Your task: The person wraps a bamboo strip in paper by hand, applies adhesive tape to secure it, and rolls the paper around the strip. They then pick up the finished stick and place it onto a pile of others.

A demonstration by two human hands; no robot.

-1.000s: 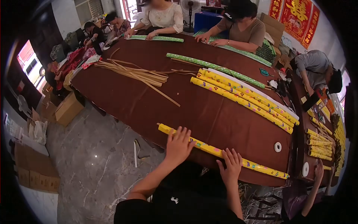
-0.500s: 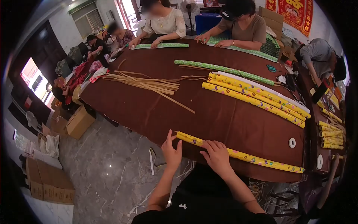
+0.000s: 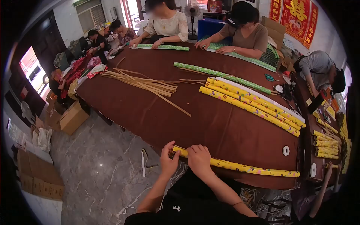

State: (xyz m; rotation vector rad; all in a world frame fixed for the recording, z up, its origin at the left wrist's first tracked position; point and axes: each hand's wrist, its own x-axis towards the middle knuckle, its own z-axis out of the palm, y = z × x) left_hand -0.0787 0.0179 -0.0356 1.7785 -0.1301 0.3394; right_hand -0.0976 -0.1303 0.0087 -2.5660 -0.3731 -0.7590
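Seen from the hands, strips [image 3: 144,84] are spread at 11 o'clock on the bench [image 3: 157,118]. The left end of the yellow roll [image 3: 255,170] is pinched in the grip of the left hand [image 3: 170,161], between thumb and fingers. Just beside it, the same roll is clasped from above by the right hand [image 3: 199,159], with fingers bent over it and pressed together; the thumb is partly hidden. The roll is laid along the near edge, its free length pointed between 3 and 4 o'clock. A green roll [image 3: 225,78] is set at 1 o'clock, a row of yellow rolls [image 3: 245,108] at 2. Scissors [image 3: 269,77] are placed near the green roll's right end. White tape [image 3: 286,150] is laid at 3 o'clock.
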